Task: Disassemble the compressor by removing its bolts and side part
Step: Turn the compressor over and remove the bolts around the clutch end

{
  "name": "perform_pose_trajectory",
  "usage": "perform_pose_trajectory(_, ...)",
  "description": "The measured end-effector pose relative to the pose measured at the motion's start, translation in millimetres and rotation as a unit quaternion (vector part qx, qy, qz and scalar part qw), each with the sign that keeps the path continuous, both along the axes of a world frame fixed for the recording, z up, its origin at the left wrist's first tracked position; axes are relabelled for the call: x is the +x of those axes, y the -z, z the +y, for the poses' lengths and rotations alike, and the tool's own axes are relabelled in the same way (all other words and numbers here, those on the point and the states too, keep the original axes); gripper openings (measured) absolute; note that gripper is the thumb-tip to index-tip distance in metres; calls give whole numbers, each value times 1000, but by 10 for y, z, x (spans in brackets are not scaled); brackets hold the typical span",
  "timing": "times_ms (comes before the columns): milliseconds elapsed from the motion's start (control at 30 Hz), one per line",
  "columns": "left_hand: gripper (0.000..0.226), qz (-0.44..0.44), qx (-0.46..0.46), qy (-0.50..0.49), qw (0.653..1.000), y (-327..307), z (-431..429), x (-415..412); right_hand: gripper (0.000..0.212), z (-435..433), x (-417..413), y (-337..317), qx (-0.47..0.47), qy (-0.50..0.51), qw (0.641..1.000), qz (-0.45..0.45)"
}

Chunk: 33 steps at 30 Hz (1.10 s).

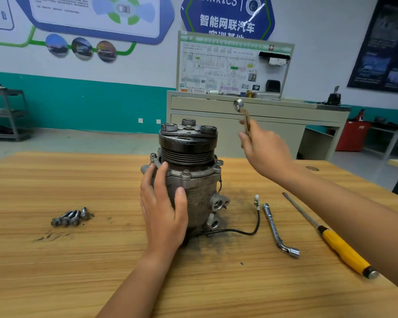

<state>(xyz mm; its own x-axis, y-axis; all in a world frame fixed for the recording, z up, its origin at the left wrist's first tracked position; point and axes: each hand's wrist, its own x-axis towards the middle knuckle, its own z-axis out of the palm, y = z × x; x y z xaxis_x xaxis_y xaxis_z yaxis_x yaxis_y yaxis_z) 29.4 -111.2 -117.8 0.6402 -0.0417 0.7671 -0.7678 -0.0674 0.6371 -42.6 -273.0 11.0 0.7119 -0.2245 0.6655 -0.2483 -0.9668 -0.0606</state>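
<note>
A grimy grey compressor (200,193) stands upright mid-table, its black pulley (188,145) on top. Bolts still sit in the flange (186,173) under the pulley. My left hand (162,203) lies flat against the compressor's left side, fingers spread on the body. Raised to the right of the pulley, my right hand (265,149) grips a ring wrench (241,111), whose ring end points up and away from the compressor. Several removed bolts (70,218) lie in a cluster on the table to the left.
On the wooden table (78,271), right of the compressor, lie an L-shaped socket wrench (277,230) and a yellow-handled screwdriver (338,244). The compressor's black cable (251,228) loops across the table. Dark grime surrounds the base. A beige cabinet (274,111) stands behind.
</note>
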Motion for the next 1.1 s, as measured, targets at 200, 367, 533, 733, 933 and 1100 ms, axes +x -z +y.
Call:
perform_pose_trajectory(200,49,3,9,-1,1000,-29,48,-35,24,164,-550,22,-28,16,996,88)
perform_pose_trajectory(367,65,25,4,0,1000,-37,60,-64,24,281,-616,64,-62,74,978,187)
perform_pose_trajectory(533,66,34,4,3,999,-32,92,-53,38,380,-558,46,-98,109,968,202)
perform_pose_trajectory(733,67,40,8,6,999,-46,90,-61,37,633,-599,-68,-202,140,936,254)
perform_pose_trajectory(933,66,34,12,4,999,-24,100,-30,45,857,-546,-95,-179,142,925,304)
perform_pose_trajectory(1100,68,23,21,11,999,10,82,15,57,927,-509,20,-110,166,925,323)
